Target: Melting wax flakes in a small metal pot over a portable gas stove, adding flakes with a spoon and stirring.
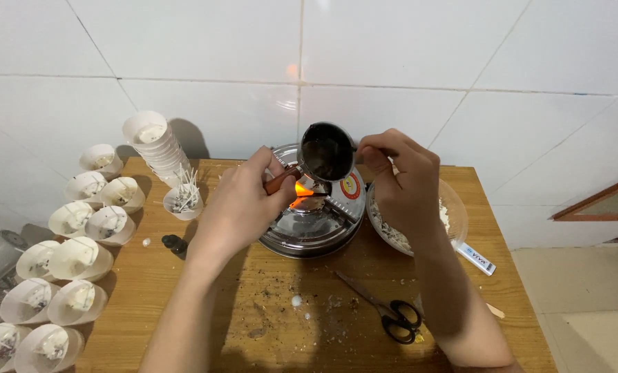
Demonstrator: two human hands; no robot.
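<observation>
Two hands: both are working over the small stove, holding one dark metal pot [326,157] above the flame [302,189].
Left hand [243,207]: it is closing around the reddish handle [281,181] of the pot, thumb on top, fingers curling under; the wrist is bending slightly upward and the forearm is coming from the lower left.
Right hand [404,185]: it is reaching from the right, fingers bunching together at the right rim of the pot; I cannot tell if it is pinching the rim or something small beside it.
Pot: it is hanging just above the burner, tilting a little toward the camera, so its dark inside is showing.
Doing it well: in my judgement the pot is needing a steady, level hold directly over the flame, and the fingers of the right hand are needing to stay clear of the hot metal.
Stove [316,221]: round, shiny, standing at the middle back of the wooden desk [184,304].
Bowl [454,214]: clear, with pale crumbs, lying just right of the stove, partly behind the right wrist.
Scissors [385,311]: black handles, lying near the front of the desk.
Cups [81,259]: many white ones are standing along the left edge, and a stack [158,144] is leaning at the back.
</observation>
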